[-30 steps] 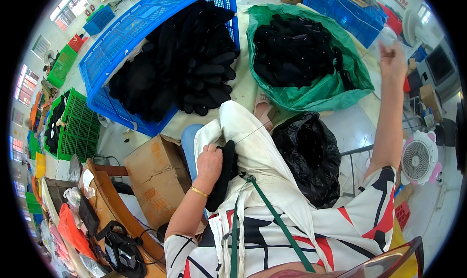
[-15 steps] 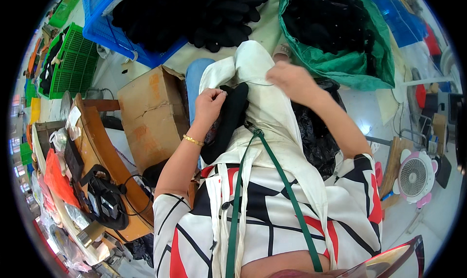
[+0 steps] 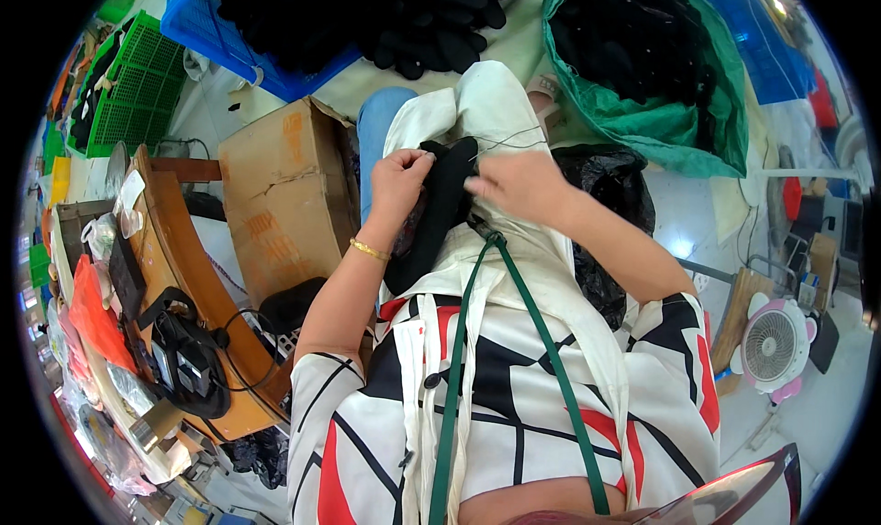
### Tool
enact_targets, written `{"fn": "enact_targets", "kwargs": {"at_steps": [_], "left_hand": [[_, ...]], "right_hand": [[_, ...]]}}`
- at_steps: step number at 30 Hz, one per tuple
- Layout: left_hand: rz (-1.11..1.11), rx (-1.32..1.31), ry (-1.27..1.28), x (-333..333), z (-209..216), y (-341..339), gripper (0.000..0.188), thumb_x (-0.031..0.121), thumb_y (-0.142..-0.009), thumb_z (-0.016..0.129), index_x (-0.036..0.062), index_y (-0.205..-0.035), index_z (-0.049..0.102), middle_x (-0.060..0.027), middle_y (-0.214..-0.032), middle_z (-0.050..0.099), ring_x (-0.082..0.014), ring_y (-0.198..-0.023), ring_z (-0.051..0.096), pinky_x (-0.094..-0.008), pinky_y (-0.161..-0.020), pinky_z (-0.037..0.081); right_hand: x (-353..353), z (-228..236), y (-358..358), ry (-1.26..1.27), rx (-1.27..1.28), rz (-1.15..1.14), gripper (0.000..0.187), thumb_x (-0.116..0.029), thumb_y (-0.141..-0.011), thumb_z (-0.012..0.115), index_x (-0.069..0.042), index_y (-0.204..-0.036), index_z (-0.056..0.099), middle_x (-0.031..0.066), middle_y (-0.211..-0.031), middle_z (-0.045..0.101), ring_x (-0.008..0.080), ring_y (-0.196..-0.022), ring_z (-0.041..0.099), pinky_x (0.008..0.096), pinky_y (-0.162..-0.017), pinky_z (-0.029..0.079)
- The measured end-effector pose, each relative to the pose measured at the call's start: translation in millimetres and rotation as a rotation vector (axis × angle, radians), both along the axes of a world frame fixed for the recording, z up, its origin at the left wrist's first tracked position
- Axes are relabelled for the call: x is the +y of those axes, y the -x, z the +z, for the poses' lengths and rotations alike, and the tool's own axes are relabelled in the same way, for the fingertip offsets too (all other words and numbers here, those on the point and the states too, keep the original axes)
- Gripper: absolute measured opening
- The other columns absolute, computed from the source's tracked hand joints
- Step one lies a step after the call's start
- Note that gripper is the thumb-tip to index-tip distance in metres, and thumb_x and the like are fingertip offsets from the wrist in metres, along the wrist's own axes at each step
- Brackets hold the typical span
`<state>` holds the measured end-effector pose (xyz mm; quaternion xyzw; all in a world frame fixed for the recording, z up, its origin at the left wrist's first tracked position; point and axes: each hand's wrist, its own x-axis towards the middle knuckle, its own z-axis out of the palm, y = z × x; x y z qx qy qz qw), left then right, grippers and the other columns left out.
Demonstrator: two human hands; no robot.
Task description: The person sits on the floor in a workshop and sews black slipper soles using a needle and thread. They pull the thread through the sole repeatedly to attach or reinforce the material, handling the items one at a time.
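Observation:
A long black fabric piece [image 3: 448,190] with rounded ends lies over my lap, on a cream apron [image 3: 541,291]. My left hand [image 3: 397,185] pinches its upper left edge between thumb and fingers. Just to the right of the piece is my right hand [image 3: 518,187], fingers curled together and slightly blurred. What sits in those fingertips is too small to make out. A thin dark thread [image 3: 514,139] arcs above the right hand, over the apron, close to the black piece.
Ahead stand a blue crate [image 3: 197,20] heaped with black pieces and a green sack [image 3: 633,144] of black material. A cardboard box [image 3: 280,190] is at my left, beside a wooden table [image 3: 184,286]. A black plastic bag [image 3: 610,195] and a fan [image 3: 771,343] are on the right.
My right hand has come down and left, from above the apron to beside the black piece. The thread now shows as a loose arc. My left hand keeps its pinch.

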<state>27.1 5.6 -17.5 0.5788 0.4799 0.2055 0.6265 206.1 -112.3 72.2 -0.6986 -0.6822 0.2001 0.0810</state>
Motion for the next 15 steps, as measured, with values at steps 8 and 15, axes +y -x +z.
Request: {"fn": "enact_targets", "kwargs": {"at_steps": [8, 15], "left_hand": [[0.058, -0.073, 0.059, -1, 1, 1, 0.019, 0.017, -0.086, 0.072, -0.0009, -0.093, 0.073, -0.0019, -0.073, 0.066, -0.0076, -0.06, 0.059, -0.0224, -0.052, 0.047], [0.1, -0.07, 0.111, 0, 0, 0, 0.018, 0.016, -0.087, 0.072, -0.0004, -0.093, 0.071, -0.0023, -0.076, 0.066, -0.0076, -0.062, 0.059, -0.0221, -0.052, 0.048]], "right_hand": [[-19, -38, -1, 0.496, 0.192, 0.125, 0.041, -0.043, -0.084, 0.064, -0.002, -0.082, 0.064, 0.0199, -0.075, 0.065, 0.0382, -0.076, 0.065, 0.046, -0.068, 0.051], [6, 30, -13, 0.173, 0.43, 0.085, 0.024, -0.024, -0.088, 0.061, -0.005, -0.1, 0.055, 0.0172, -0.08, 0.064, 0.0368, -0.079, 0.064, 0.0443, -0.069, 0.049]]}}
